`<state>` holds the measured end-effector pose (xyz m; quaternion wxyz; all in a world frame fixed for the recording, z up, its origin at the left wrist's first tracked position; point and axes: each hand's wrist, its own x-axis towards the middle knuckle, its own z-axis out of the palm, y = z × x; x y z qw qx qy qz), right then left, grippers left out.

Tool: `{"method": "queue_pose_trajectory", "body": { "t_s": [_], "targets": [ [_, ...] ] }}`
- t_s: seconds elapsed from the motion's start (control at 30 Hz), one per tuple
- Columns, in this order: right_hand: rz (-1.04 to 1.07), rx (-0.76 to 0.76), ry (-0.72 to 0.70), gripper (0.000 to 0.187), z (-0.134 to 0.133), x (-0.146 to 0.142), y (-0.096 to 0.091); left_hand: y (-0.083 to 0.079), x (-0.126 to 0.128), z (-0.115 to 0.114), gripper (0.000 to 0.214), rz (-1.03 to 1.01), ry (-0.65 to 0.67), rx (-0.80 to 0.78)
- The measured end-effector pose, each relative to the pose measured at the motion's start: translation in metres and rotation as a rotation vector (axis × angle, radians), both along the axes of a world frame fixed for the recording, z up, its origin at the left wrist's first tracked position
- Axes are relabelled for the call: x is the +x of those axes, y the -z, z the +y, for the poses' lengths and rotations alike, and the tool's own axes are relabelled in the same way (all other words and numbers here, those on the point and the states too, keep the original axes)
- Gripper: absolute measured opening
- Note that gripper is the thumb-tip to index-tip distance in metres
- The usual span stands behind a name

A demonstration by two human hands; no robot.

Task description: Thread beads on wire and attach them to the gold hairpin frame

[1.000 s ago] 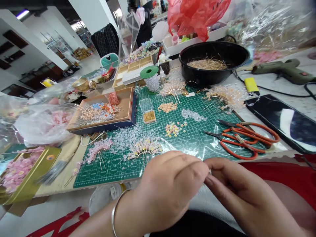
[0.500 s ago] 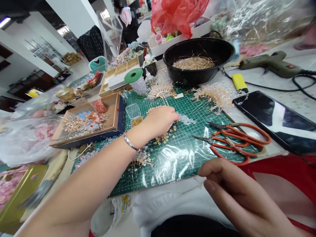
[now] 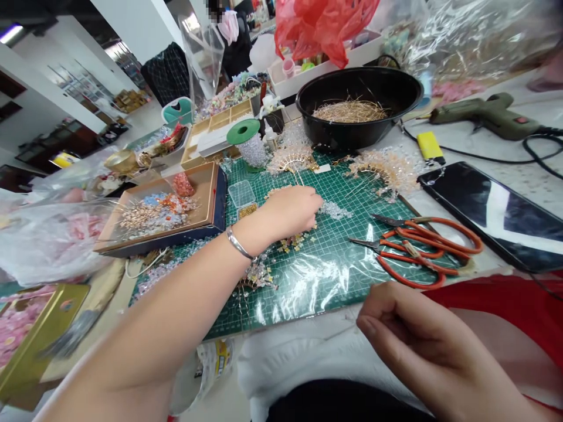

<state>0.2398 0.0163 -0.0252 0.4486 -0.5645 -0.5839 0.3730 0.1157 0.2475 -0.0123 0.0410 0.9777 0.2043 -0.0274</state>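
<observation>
My left hand [image 3: 294, 212], with a silver bangle [image 3: 240, 245] on its wrist, reaches over the green cutting mat [image 3: 325, 266]. Its fingers curl downward beside a small pile of clear beads [image 3: 336, 209], and their tips are hidden. Under and beside that hand lie small yellowish flower pieces [image 3: 295, 241]. Nearer the mat's front edge, a beaded hair comb [image 3: 259, 276] is partly covered by my left forearm. My right hand [image 3: 409, 340] is low in front of the mat, thumb and index finger pinched together. What they grip, if anything, is too fine to make out.
Orange-handled scissors [image 3: 424, 249] lie on the mat's right side, near a black tablet [image 3: 497, 214]. Behind are two beaded combs, one a peach comb [image 3: 385, 170], and a black basin [image 3: 360, 132] of gold wires. A glue gun [image 3: 488, 114] sits at right; an open box [image 3: 215, 202] at left.
My left hand has shifted very slightly, still by the clear beads. My right hand's thumb and index finger have drawn closer together. The whole view has tilted a little.
</observation>
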Motion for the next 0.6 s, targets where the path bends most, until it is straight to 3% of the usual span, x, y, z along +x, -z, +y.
{"method": "queue_pose_trajectory", "body": {
  "t_s": [0.1, 0.2, 0.3, 0.37, 0.47, 0.6],
  "targets": [
    [-0.066, 0.04, 0.043, 0.023, -0.009, 0.0, -0.001, -0.027, -0.017, -0.028, 0.011, -0.142, -0.108, -0.107],
    [-0.149, 0.106, 0.095, 0.021, -0.015, -0.002, -0.006, -0.044, -0.042, -0.082, 0.008, -0.597, -0.374, -0.718],
    [-0.199, 0.18, 0.07, 0.019, -0.018, -0.01, -0.013, -0.036, -0.064, -0.139, 0.005, -0.747, -0.605, -1.204],
    [-0.214, 0.199, 0.036, 0.018, -0.019, -0.019, -0.015, -0.024, -0.074, -0.167, 0.008, -0.852, -0.706, -1.412],
    [-0.221, 0.189, 0.022, 0.018, -0.021, -0.031, -0.015, -0.012, -0.085, -0.189, 0.017, -1.043, -0.801, -1.539],
    [-0.231, 0.196, -0.034, 0.019, -0.024, -0.043, -0.014, -0.014, -0.097, -0.198, 0.025, -1.141, -0.824, -1.573]
  ]
}}
